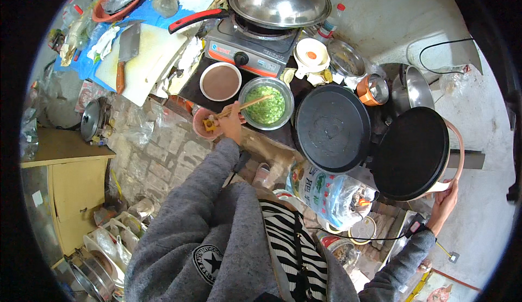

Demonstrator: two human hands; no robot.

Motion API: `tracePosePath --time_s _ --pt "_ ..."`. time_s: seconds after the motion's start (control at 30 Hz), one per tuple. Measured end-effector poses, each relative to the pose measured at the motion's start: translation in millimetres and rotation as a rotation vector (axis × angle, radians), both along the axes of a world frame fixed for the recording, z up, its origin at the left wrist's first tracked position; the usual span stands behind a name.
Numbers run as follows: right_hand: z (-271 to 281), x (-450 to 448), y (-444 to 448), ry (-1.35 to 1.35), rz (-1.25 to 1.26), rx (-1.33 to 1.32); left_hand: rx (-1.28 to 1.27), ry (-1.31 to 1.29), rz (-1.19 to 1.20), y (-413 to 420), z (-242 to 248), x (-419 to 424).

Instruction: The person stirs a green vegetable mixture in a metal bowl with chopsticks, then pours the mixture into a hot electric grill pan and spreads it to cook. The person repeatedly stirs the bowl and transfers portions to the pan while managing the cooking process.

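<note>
My left hand grips a pair of wooden chopsticks. Their tips reach over a metal bowl of chopped greens in liquid. Beneath that hand, partly hidden by it, is a pink bowl with yellow scraps inside. At the right, my right hand has its fingers around the pale handle of an electric griddle's raised lid. The griddle's dark lower plate lies open beside the metal bowl.
Behind the bowls a lidded wok sits on a portable gas stove. A white bowl of brown liquid stands before it. A cleaver rests on a cutting board. A printed plastic bag lies below the griddle.
</note>
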State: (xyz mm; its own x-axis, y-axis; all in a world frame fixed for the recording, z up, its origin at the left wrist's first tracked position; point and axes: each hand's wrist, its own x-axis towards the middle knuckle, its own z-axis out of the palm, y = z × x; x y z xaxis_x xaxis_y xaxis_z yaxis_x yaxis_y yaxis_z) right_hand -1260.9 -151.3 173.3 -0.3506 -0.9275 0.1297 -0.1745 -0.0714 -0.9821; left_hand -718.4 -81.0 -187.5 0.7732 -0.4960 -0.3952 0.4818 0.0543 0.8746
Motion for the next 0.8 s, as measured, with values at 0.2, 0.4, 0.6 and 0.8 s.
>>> tracePosePath --time_s 0.2,0.4,0.6,0.8 --pt "-2.5 -8.3 2.1 0.017 -0.023 -0.024 -0.075 0.026 -0.14 20.5 26.8 20.0" --pt "3.3 3.4 5.3 0.101 -0.014 0.029 -0.067 -0.056 -0.179 33.0 47.7 32.2" --pt "-2.6 80.8 5.6 0.323 0.044 0.047 -0.097 -0.089 -0.271 39.7 49.2 32.6" --pt "-48.4 224.8 7.1 0.609 0.415 0.068 -0.104 -0.067 -0.289 44.8 61.1 38.2"
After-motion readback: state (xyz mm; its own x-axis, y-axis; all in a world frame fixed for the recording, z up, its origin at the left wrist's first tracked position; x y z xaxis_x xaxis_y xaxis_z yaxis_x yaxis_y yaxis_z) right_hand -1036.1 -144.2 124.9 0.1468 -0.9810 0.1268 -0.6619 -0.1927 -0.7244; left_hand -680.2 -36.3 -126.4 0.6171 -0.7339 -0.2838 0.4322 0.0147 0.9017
